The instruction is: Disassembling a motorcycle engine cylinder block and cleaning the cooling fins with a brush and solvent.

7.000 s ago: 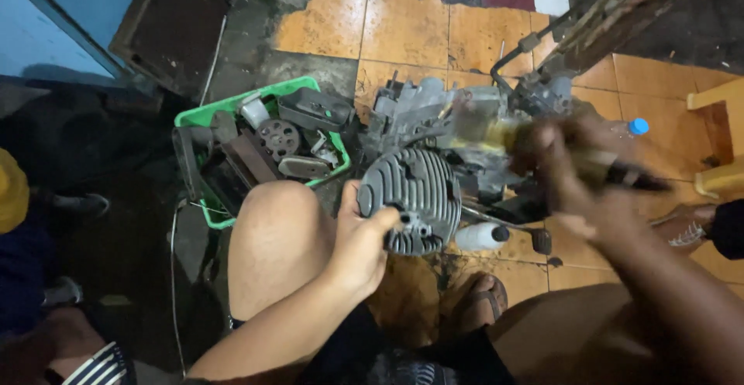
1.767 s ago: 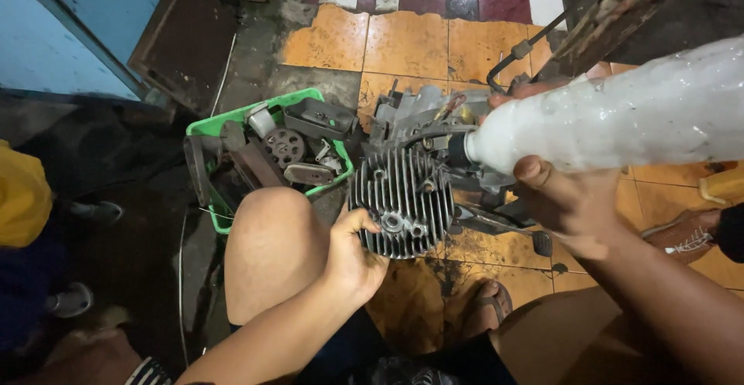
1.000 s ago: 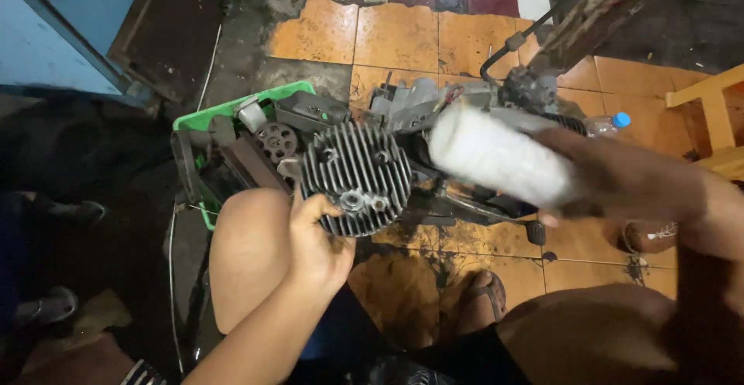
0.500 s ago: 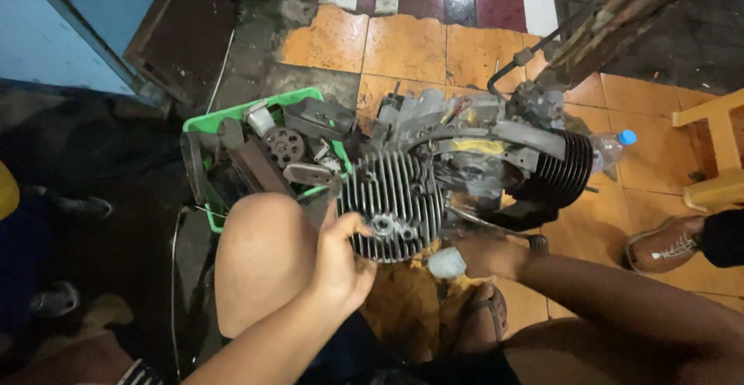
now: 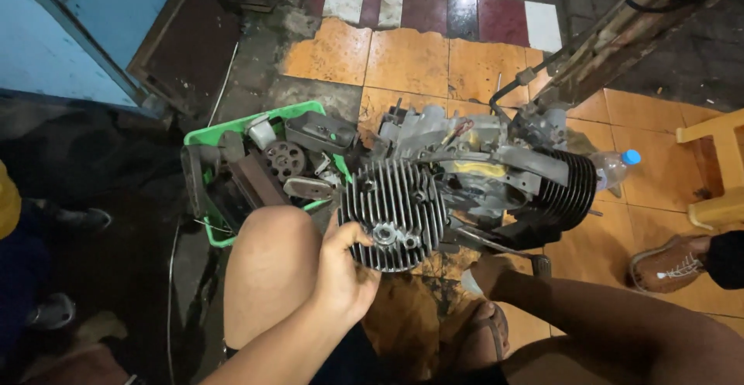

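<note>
My left hand (image 5: 345,272) grips the lower edge of a dark finned cylinder head (image 5: 395,210) and holds it upright against the small engine (image 5: 480,172) on the floor. A second finned cylinder (image 5: 562,191) sticks out on the engine's right side. My right hand (image 5: 490,269) is low beneath the engine, fingers curled around a white plastic bottle (image 5: 468,283) of which only one end shows. My bare left knee (image 5: 271,269) is just left of the cylinder head.
A green crate (image 5: 232,131) of gears and metal parts sits to the left. A clear bottle with a blue cap (image 5: 618,165) lies right of the engine. A yellow wooden stool (image 5: 717,172), another person's brown shoe (image 5: 665,265) and a rusty frame tube (image 5: 620,36) are at the right.
My right hand held the white bottle up over the engine, then brought it down under the engine. My left hand has kept its hold on the cylinder head.
</note>
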